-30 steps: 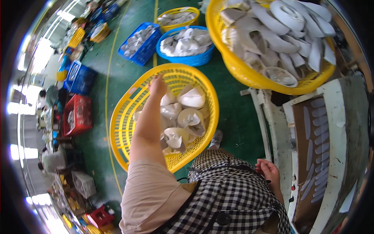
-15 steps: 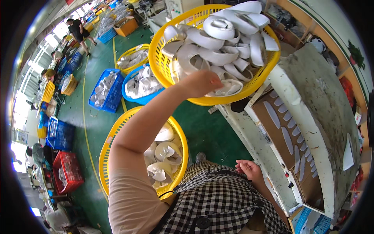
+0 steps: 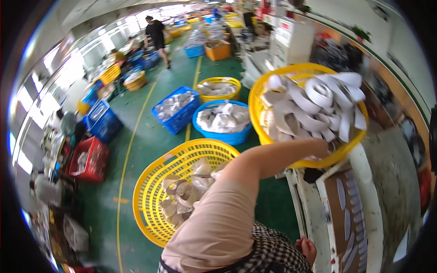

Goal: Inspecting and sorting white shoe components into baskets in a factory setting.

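Note:
My left arm reaches across to the raised yellow basket (image 3: 257, 119) at the upper right, heaped with white, curled band-like pieces (image 3: 304, 105). My left hand (image 3: 320, 148) is over its near rim among the pieces; its fingers are blurred and partly hidden, so a hold cannot be made out. Low by the checked apron, my right hand (image 3: 307, 250) has its fingers curled in, with nothing seen in them. Below my left arm, a second yellow basket (image 3: 146, 198) holds more whitish curved pieces (image 3: 185, 193), partly covered by my sleeve.
A worn pale bench (image 3: 391, 182) with a cardboard-lined trough (image 3: 337, 218) of white flat strips stands at right. Beyond are a round blue basket (image 3: 223, 135), a blue crate (image 3: 175, 119) and a smaller yellow basket (image 3: 218, 96). A red crate (image 3: 93, 159) stands left; a person (image 3: 157, 36) walks farther off.
The view has swung up and leftward, so the baskets sit lower and farther right. My left hand stays at the raised basket's near side, now more blurred.

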Motion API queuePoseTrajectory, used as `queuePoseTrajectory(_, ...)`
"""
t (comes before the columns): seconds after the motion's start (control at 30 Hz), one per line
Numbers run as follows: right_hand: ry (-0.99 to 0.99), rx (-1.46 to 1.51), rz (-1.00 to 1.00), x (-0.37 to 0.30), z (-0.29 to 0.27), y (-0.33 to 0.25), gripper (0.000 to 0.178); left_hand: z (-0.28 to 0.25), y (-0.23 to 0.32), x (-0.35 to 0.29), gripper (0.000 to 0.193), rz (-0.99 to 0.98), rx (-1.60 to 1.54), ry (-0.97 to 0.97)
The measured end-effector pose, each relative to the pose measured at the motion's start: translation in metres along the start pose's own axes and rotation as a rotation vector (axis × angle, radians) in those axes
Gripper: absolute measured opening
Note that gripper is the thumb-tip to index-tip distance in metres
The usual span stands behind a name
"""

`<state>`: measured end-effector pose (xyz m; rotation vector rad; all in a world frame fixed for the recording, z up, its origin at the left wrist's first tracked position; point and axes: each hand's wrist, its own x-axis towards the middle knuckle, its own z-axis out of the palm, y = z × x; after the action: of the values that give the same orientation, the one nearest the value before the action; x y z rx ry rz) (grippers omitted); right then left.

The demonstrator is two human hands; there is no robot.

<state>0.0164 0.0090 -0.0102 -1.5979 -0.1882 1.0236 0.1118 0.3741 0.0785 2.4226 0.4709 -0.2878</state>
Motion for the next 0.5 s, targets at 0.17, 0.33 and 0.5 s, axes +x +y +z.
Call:
queuePoseTrajectory(0.17, 0.002, -0.148, 0.05, -0.001, 0.009, -0.009, 0.028, -0.028, -0.037, -0.022, 0.018, -0.069, 0.172, 0.317)
queuePoseTrajectory(0.33, -0.019, -0.059, 0.026, 0.029, -0.003, -0.003, 0.026, -0.072, -0.04, -0.084, 0.017, -0.046, -0.381, 1.025)
queuePoseTrajectory(0.5, -0.167, 0.187, -0.359, 0.043, 0.006, -0.036, 0.037, -0.047, 0.006, -0.179, 0.022, 0.506, -0.366, 1.153)
